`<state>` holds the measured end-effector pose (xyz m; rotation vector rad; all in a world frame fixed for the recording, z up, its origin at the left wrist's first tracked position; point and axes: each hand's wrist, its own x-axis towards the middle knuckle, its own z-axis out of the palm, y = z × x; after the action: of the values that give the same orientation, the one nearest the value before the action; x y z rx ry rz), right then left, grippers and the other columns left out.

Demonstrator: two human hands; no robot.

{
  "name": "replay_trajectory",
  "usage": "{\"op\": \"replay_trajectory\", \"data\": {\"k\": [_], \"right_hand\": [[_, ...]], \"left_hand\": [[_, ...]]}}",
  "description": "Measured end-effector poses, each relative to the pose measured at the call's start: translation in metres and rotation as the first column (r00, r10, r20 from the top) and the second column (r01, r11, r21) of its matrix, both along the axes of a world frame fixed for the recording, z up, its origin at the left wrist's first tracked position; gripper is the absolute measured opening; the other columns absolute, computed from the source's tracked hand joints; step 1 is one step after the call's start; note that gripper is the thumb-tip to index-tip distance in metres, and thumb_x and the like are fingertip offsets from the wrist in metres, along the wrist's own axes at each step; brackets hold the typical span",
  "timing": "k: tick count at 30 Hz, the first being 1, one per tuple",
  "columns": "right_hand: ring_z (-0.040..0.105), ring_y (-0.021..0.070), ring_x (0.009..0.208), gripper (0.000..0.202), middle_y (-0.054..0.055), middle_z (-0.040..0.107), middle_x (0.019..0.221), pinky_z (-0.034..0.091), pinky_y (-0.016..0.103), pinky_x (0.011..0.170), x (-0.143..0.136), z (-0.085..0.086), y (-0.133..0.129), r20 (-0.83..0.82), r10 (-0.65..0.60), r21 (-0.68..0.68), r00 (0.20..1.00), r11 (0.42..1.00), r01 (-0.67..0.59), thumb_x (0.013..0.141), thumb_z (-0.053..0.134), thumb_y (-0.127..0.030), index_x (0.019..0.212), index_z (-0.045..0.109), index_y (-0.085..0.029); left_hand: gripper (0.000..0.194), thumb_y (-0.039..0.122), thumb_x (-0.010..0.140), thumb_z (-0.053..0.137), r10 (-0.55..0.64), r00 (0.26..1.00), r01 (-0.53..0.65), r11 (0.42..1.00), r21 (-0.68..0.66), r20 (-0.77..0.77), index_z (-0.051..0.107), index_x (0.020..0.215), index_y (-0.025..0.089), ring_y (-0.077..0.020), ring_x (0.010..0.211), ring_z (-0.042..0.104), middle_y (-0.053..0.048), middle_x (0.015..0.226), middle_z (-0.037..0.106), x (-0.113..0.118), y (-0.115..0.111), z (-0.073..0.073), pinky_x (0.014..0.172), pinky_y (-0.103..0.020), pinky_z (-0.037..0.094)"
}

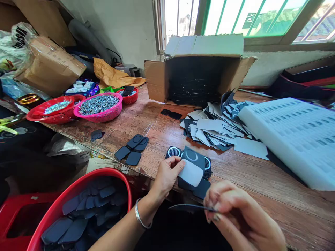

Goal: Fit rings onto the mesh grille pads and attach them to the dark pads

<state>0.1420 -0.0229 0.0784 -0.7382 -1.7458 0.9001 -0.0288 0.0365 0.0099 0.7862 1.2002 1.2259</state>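
Note:
My left hand (pixel 167 176) pinches a folding dark panel piece with a pale rounded-rectangle face (pixel 192 173) and a dark face with a ring mark (pixel 194 157). Beneath it on the table edge lie dark pads and black units with light rings (pixel 173 151), partly hidden. Closer to the camera, my right hand (pixel 230 205) grips a thin dark sheet (pixel 187 207) seen nearly edge-on, apart from the left hand's piece. Left of the hands, several dark rounded panels (pixel 133 157) lie on the table, some ring-marked.
A red tub (pixel 125 184) of dark panels stands at lower left. Pink (pixel 119 108) and red baskets (pixel 34 113) hold small metal parts. An open carton (pixel 154 82) stands behind loose grey-and-black sheets (pixel 209 127). A white foam tray (pixel 290 139) lies right.

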Motion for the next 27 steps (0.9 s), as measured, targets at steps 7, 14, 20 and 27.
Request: {"op": "replay_trajectory", "data": {"k": [7, 14, 20, 27], "right_hand": [[0.066, 0.0162, 0.084, 0.018, 0.007, 0.064, 0.099, 0.057, 0.027, 0.075, -0.008, -0.035, 0.028, 0.209, -0.317, 0.280, 0.925, 0.926, 0.254, 0.092, 0.058, -0.010, 0.106, 0.063, -0.020], [0.062, 0.0142, 0.068, 0.011, 0.003, 0.066, 0.081, 0.049, 0.024, 0.059, 0.017, -0.036, 0.041, 0.322, -0.387, 0.206, 0.864, 0.919, 0.335, 0.093, 0.060, -0.023, 0.087, 0.068, -0.018], [0.057, 0.0133, 0.058, 0.022, 0.001, 0.064, 0.067, 0.042, 0.024, 0.053, 0.021, -0.037, 0.045, 0.335, -0.368, 0.019, 0.867, 0.923, 0.384, 0.090, 0.054, -0.025, 0.073, 0.066, -0.019], [0.048, 0.0138, 0.050, 0.028, -0.001, 0.054, 0.054, 0.040, 0.026, 0.047, 0.084, -0.046, 0.064, 0.330, -0.491, -0.256, 0.806, 0.776, 0.577, 0.082, 0.061, -0.045, 0.071, 0.065, -0.020]], "left_hand": [[0.032, 0.034, 0.068, 0.075, -0.161, 0.952, 0.187, 0.979, 0.078, -0.261, 0.076, 0.095, 0.015, -0.0204, 0.080, 0.063, -0.005, 0.086, 0.074, 0.012, -0.011, 0.014, 0.076, -0.030, 0.049], [0.024, 0.037, 0.075, 0.068, -0.238, 0.912, 0.276, 0.959, 0.070, -0.333, 0.077, 0.081, 0.016, -0.0171, 0.067, 0.058, -0.003, 0.072, 0.071, 0.023, -0.017, 0.034, 0.065, -0.027, 0.046], [0.023, 0.034, 0.074, 0.066, -0.282, 0.890, 0.326, 0.943, 0.067, -0.357, 0.077, 0.077, 0.015, -0.0154, 0.063, 0.055, -0.004, 0.069, 0.068, 0.022, -0.018, 0.030, 0.057, -0.024, 0.042], [0.026, 0.040, 0.077, 0.073, -0.248, 0.915, 0.258, 0.966, -0.011, -0.318, 0.079, 0.092, 0.019, -0.0193, 0.071, 0.062, -0.006, 0.083, 0.072, 0.000, -0.030, 0.021, 0.059, -0.025, 0.046]]}}
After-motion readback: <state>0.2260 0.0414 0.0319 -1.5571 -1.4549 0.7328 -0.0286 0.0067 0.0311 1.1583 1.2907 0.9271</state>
